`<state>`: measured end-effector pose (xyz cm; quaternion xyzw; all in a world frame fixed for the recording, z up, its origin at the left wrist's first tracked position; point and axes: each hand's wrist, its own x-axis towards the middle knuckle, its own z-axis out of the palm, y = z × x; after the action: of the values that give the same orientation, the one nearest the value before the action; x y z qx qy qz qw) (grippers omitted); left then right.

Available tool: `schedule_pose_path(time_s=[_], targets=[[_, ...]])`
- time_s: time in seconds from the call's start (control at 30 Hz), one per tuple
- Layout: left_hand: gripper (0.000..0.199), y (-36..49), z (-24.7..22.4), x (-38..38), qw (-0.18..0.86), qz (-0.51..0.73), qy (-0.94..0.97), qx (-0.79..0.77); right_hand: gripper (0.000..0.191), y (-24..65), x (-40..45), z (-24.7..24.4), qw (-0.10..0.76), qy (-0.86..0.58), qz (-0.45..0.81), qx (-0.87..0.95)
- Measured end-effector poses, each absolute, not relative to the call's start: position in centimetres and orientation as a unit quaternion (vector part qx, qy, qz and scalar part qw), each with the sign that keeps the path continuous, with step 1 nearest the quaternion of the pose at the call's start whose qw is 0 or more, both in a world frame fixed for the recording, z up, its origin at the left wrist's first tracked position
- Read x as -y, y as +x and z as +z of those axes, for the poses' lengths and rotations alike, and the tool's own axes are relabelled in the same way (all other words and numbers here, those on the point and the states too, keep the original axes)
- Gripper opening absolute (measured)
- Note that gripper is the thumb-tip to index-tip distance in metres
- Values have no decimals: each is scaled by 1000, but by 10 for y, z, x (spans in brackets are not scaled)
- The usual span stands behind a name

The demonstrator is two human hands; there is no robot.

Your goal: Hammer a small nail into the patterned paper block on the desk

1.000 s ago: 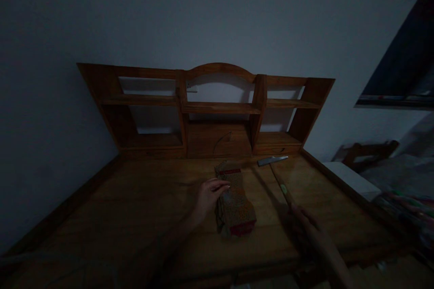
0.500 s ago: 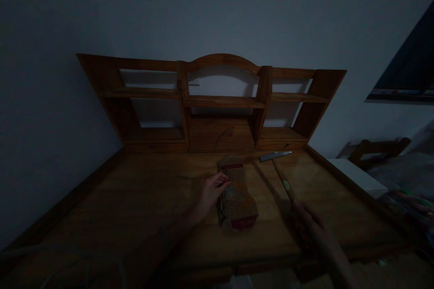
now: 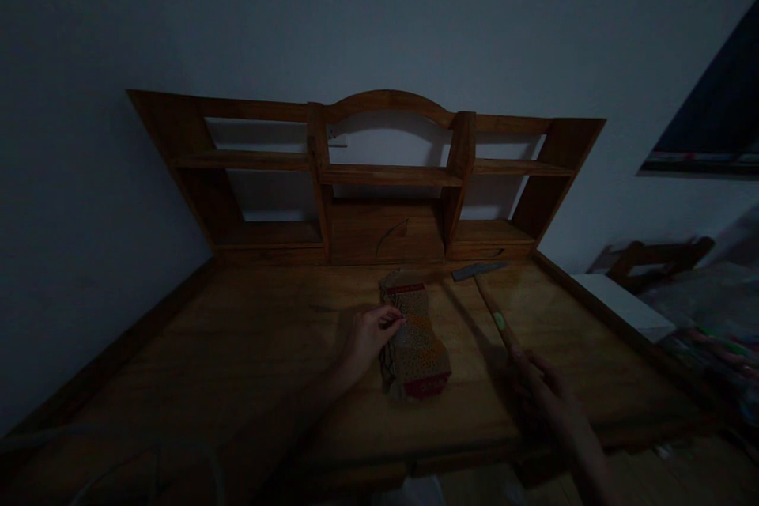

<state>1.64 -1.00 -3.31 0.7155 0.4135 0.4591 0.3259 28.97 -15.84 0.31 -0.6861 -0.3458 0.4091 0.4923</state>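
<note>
On the wooden desktop lies a crumpled cardboard box [image 3: 418,344] with red ends and an orange patch. My left hand [image 3: 371,336] rests at its left edge, thumb and fingertips pinched over the cardboard; whatever is between them is too small to make out. My right hand [image 3: 542,383] is wrapped round the lower handle of a hammer [image 3: 493,308]. The metal head points away from me, to the right of the box and raised over the desk, with a shadow to its left.
A wooden shelf unit [image 3: 388,175] stands along the back of the desk [image 3: 266,348]. Raised wooden edges run down both sides. To the right are a white surface [image 3: 622,304], a wooden chair back [image 3: 670,254] and piled plastic bags. The light is dim.
The view has shifted very slightly. Both hands, the box and the hammer keep nearly the same places, and the hammer head is angled a little differently.
</note>
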Motion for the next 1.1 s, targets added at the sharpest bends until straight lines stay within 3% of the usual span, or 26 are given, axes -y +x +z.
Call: schedule_pose_path(time_s=[0.17,0.3,0.43,0.9,1.1], targets=[[9,14,-23,14,253,442,757,-409,47,284,169,9,441,-720,235,482],[8,15,-20,16,247,439,764,-403,52,296,177,10,333,-792,56,509],[8,16,-25,15,262,443,748,-420,44,309,182,14,248,-752,-64,607],[9,15,-22,16,235,421,755,-445,38,283,191,41,202,-689,-135,682],[8,14,-16,19,231,414,752,-458,35,271,188,36,133,-693,-126,697]])
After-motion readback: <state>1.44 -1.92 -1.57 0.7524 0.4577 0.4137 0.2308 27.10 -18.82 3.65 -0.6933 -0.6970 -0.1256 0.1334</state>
